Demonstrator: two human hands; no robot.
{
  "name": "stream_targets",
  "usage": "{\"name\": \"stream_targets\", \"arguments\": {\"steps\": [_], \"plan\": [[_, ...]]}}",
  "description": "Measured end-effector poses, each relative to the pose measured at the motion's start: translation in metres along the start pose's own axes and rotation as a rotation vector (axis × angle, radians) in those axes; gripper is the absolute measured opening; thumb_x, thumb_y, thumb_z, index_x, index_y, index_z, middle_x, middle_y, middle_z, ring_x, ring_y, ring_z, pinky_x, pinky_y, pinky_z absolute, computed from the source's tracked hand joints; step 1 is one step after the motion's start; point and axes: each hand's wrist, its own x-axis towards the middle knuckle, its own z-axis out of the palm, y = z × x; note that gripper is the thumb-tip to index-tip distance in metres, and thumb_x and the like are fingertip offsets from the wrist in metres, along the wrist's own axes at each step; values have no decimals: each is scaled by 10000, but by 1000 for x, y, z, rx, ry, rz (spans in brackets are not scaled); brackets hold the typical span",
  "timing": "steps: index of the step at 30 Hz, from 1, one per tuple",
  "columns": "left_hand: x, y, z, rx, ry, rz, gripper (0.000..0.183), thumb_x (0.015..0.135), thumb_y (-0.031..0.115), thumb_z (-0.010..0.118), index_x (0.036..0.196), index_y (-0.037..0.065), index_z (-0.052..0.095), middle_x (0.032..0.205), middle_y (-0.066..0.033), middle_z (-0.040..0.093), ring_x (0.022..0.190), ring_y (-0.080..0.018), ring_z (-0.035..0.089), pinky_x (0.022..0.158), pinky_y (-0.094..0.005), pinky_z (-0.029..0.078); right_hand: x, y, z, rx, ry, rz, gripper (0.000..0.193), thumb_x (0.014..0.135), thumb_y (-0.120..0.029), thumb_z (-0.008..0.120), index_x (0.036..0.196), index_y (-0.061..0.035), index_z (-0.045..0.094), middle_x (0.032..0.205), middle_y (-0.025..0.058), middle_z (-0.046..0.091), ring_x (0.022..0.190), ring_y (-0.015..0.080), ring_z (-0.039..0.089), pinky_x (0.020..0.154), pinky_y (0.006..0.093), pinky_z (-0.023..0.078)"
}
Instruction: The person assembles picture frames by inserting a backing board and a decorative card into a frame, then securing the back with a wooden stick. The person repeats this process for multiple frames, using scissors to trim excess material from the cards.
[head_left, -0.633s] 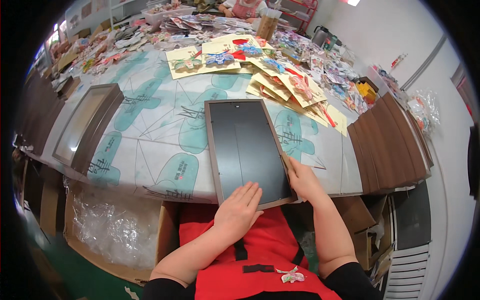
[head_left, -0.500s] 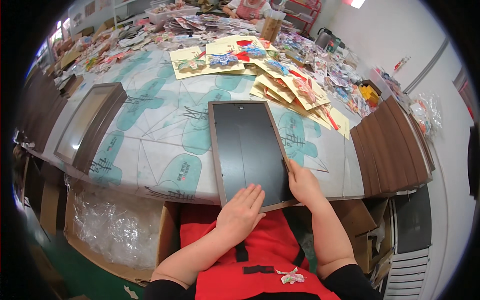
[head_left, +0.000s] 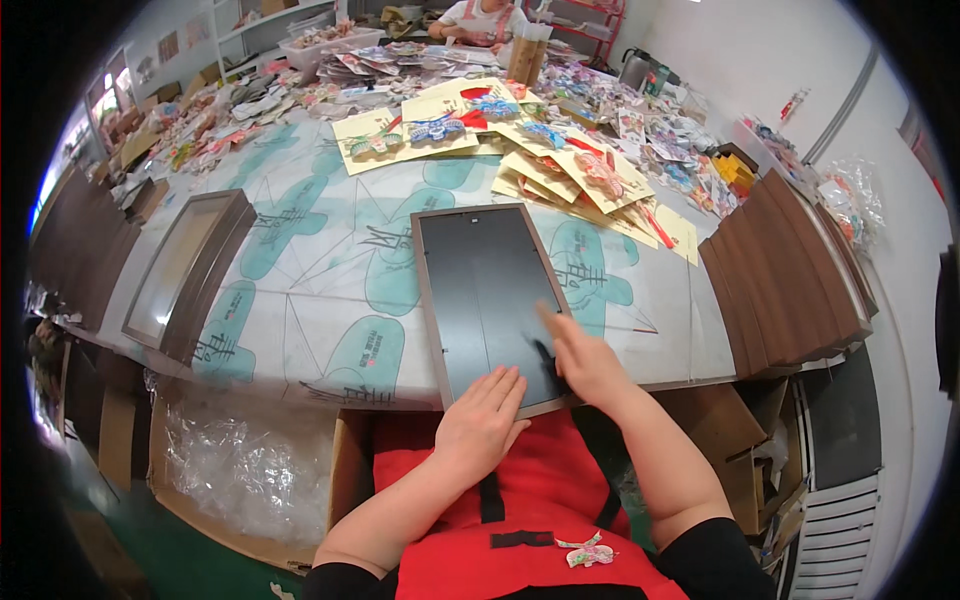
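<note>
Dark-backed frame (head_left: 488, 290) lies at worktop's (head_left: 655, 350) near edge. Left hand (head_left: 483, 420) flat on its lower end, fingers extended; right hand (head_left: 590, 362) at right side, blurred, grip unclear. Teal patches (head_left: 365, 350) bear dark characters.

Bold black characters (head_left: 588, 275) and rows of small print (head_left: 372, 345) mark the teal patches (head_left: 390, 280) on the white table cover (head_left: 340, 255), some close to its near edge, while script on the cream cards (head_left: 430, 105) toward its far edge is too small to read.
</note>
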Motion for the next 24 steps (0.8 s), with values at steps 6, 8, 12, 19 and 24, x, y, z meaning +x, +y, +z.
{"name": "stream_targets", "arguments": {"steps": [6,8,12,19,24], "plan": [[11,6,-9,85,-37,20,519,709,176,721,1164,9,537,1174,-149,546,1090,-317,521,904,-387,434,-33,18,-35,128,21,-29,106,890,-130,516,902,-48,582,700,119,593,639,269,588,593,360,458],[21,14,-14,68,-83,-3,506,713,171,720,1156,8,540,1131,-144,551,1037,-316,530,865,-386,440,-42,21,-40,-53,-62,-49,169,877,-218,552,826,-63,599,681,126,598,642,303,589,584,384,457],[36,10,13,-210,-40,17,448,708,166,728,1088,-7,567,1046,-131,551,947,-312,536,819,-391,446,-48,21,-41,-294,-165,-77,308,845,-382,587,736,-98,636,634,125,601,644,339,593,566,422,457],[42,8,16,-276,-108,-9,413,656,153,758,999,-1,588,1024,-116,534,942,-292,525,822,-381,445,-40,14,-45,-358,-273,18,323,837,-421,585,795,-118,688,661,136,621,661,344,608,591,433,471],[40,5,20,-309,-108,-8,437,631,140,771,1003,0,588,1034,-116,531,948,-296,529,825,-387,444,-31,11,-44,-360,-368,118,331,838,-409,590,836,-97,699,704,165,630,696,370,603,615,431,469]]}}
